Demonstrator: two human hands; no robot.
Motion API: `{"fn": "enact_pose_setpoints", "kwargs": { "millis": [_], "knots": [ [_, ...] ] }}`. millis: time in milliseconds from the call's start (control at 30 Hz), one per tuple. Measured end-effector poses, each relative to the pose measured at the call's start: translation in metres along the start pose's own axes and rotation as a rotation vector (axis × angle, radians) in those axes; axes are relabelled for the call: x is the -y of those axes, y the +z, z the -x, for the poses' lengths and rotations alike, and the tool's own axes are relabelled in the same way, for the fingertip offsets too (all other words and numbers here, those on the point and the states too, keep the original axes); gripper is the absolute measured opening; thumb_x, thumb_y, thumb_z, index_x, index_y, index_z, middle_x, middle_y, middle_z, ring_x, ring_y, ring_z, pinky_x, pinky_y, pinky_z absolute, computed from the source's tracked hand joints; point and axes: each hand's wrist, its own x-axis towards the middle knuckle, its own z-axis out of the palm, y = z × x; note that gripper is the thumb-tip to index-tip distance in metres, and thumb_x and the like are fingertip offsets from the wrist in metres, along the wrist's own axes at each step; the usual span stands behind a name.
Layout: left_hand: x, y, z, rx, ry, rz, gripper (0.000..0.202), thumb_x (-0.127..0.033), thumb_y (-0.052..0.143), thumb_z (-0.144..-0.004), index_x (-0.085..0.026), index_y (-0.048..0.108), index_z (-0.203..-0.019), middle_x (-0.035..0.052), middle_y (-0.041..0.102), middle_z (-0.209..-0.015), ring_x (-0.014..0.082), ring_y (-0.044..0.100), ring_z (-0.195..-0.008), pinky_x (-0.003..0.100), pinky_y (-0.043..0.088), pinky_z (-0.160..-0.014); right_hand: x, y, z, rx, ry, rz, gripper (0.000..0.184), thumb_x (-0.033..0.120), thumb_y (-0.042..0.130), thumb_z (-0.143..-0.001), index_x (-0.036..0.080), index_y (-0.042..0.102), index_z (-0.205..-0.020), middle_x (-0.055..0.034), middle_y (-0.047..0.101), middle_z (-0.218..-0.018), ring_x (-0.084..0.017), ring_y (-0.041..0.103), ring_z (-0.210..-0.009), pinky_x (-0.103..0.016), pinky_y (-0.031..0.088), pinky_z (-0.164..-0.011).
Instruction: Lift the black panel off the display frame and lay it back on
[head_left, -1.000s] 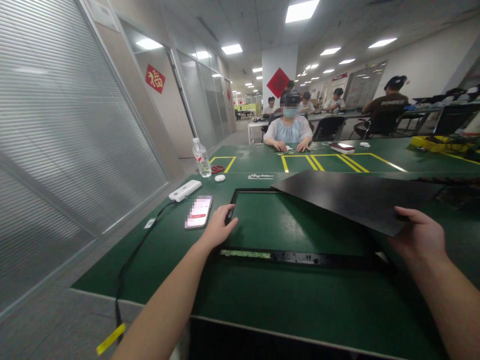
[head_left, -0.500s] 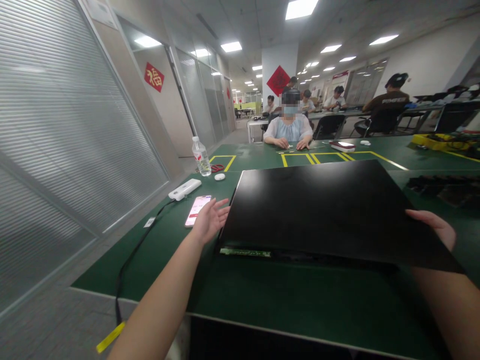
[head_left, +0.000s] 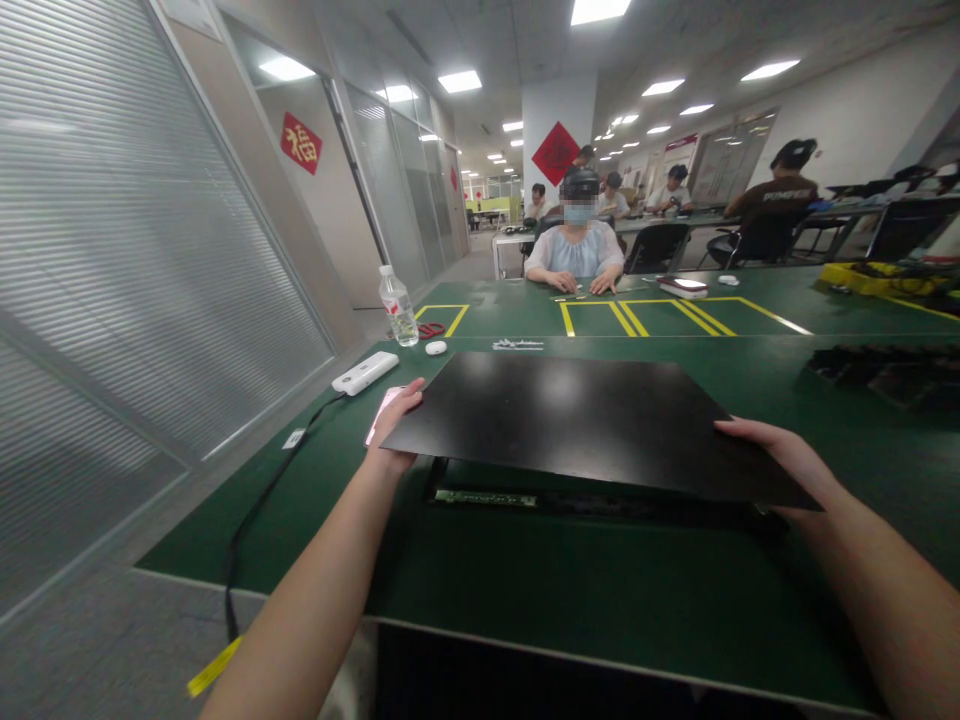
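A thin, glossy black panel (head_left: 570, 420) is held up level between my two hands. At its left edge, my left hand (head_left: 399, 425) grips it with the thumb on top and the other fingers underneath. The right edge is pinched by my right hand (head_left: 784, 460), whose fingers are mostly hidden below. Under the panel, on the green table, lies a dark frame-like unit (head_left: 645, 508) with a green circuit strip (head_left: 486, 498) along its near side. Most of that unit is covered by the panel. A phone (head_left: 381, 412) lies partly hidden behind my left hand.
At the left stand a water bottle (head_left: 397, 308), a white power bank (head_left: 365, 373) with a black strap, and a small white case (head_left: 436, 348). Small white pieces (head_left: 517, 345) lie behind the panel. Dark items (head_left: 885, 375) sit at the right. A masked person (head_left: 574, 250) works opposite.
My left hand has closed on the panel's left edge. The panel has shifted nearer and left and flattened, and my right hand has come inward with it. Small white pieces behind it now show.
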Motion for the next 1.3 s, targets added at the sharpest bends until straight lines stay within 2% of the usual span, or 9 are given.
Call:
{"fn": "enact_pose_setpoints", "kwargs": {
  "millis": [100, 267, 400, 500, 600, 700, 833, 1000, 1300],
  "knots": [
    [-0.003, 0.001, 0.002, -0.056, 0.050, -0.016, 0.064, -0.016, 0.074, -0.069, -0.015, 0.063, -0.132, 0.0006, 0.074, -0.079, 0.0144, 0.067, -0.064, 0.024, 0.053, -0.061, -0.003, -0.003, -0.008, 0.078, 0.009, 0.036, 0.026, 0.017, 0.066, -0.069, 0.022, 0.072, -0.094, -0.0067, 0.076, -0.078, -0.025, 0.072, -0.066, -0.036, 0.060, -0.057],
    [-0.005, 0.003, 0.004, -0.117, 0.108, -0.009, 0.068, -0.013, 0.073, -0.069, -0.017, 0.060, -0.135, -0.0022, 0.072, -0.073, 0.0134, 0.066, -0.060, 0.023, 0.054, -0.062, -0.002, -0.013, -0.024, 0.119, -0.153, 0.020, 0.031, 0.013, 0.060, -0.073, 0.018, 0.071, -0.102, -0.0128, 0.077, -0.093, -0.021, 0.074, -0.079, -0.029, 0.061, -0.064],
    [0.000, 0.003, 0.003, -0.093, 0.116, -0.044, 0.069, -0.013, 0.076, -0.066, -0.019, 0.060, -0.133, -0.0022, 0.071, -0.071, 0.0157, 0.068, -0.061, 0.025, 0.055, -0.062, -0.001, -0.014, -0.027, 0.007, -0.198, 0.071, 0.034, 0.013, 0.060, -0.076, 0.019, 0.067, -0.109, -0.0137, 0.078, -0.091, -0.022, 0.074, -0.077, -0.029, 0.059, -0.062],
    [0.005, 0.004, 0.004, -0.066, 0.094, -0.075, 0.072, -0.014, 0.079, -0.065, -0.018, 0.059, -0.134, -0.0019, 0.071, -0.071, 0.0155, 0.067, -0.057, 0.025, 0.054, -0.059, -0.001, -0.015, -0.028, -0.072, -0.217, 0.108, 0.024, 0.016, 0.058, -0.079, 0.020, 0.066, -0.102, -0.0119, 0.077, -0.083, -0.021, 0.073, -0.076, -0.029, 0.057, -0.063],
    [0.010, 0.006, 0.008, -0.007, 0.080, -0.138, 0.074, -0.017, 0.082, -0.065, -0.020, 0.058, -0.135, -0.0016, 0.071, -0.073, 0.0174, 0.069, -0.060, 0.027, 0.056, -0.061, -0.001, -0.018, -0.032, -0.155, -0.282, 0.167, 0.017, 0.020, 0.058, -0.081, 0.022, 0.066, -0.095, -0.0095, 0.077, -0.079, -0.020, 0.070, -0.074, -0.026, 0.049, -0.055],
    [0.013, 0.008, 0.012, 0.040, 0.076, -0.196, 0.074, -0.021, 0.083, -0.065, -0.020, 0.058, -0.135, -0.0003, 0.072, -0.077, 0.0201, 0.072, -0.067, 0.029, 0.058, -0.063, -0.002, -0.021, -0.037, -0.219, -0.323, 0.242, 0.018, 0.021, 0.062, -0.077, 0.022, 0.067, -0.094, -0.0083, 0.076, -0.074, -0.019, 0.066, -0.067, -0.025, 0.040, -0.049],
    [0.016, 0.010, 0.012, 0.050, 0.081, -0.208, 0.067, -0.021, 0.083, -0.063, -0.020, 0.061, -0.126, 0.0003, 0.073, -0.080, 0.0201, 0.072, -0.071, 0.029, 0.058, -0.064, -0.004, -0.022, -0.044, -0.259, -0.357, 0.280, 0.019, 0.018, 0.063, -0.072, 0.022, 0.065, -0.090, -0.0066, 0.074, -0.069, -0.017, 0.064, -0.062, -0.023, 0.035, -0.046],
    [0.022, 0.012, 0.011, 0.041, 0.059, -0.182, 0.061, -0.018, 0.083, -0.061, -0.020, 0.061, -0.119, -0.0008, 0.073, -0.076, 0.0176, 0.070, -0.064, 0.028, 0.057, -0.060, -0.009, -0.027, -0.052, -0.283, -0.404, 0.342, 0.019, 0.023, 0.063, -0.073, 0.022, 0.066, -0.091, -0.0070, 0.075, -0.072, -0.017, 0.064, -0.066, -0.022, 0.036, -0.047],
    [0.038, 0.007, 0.004, 0.097, 0.030, -0.240, 0.054, -0.020, 0.082, -0.065, -0.021, 0.062, -0.115, 0.0000, 0.074, -0.078, 0.0171, 0.070, -0.067, 0.028, 0.057, -0.065, -0.011, -0.026, -0.052, -0.320, -0.449, 0.453, 0.023, 0.028, 0.065, -0.071, 0.021, 0.072, -0.092, -0.0064, 0.075, -0.079, -0.017, 0.063, -0.070, -0.026, 0.039, -0.056]
  ]
}}
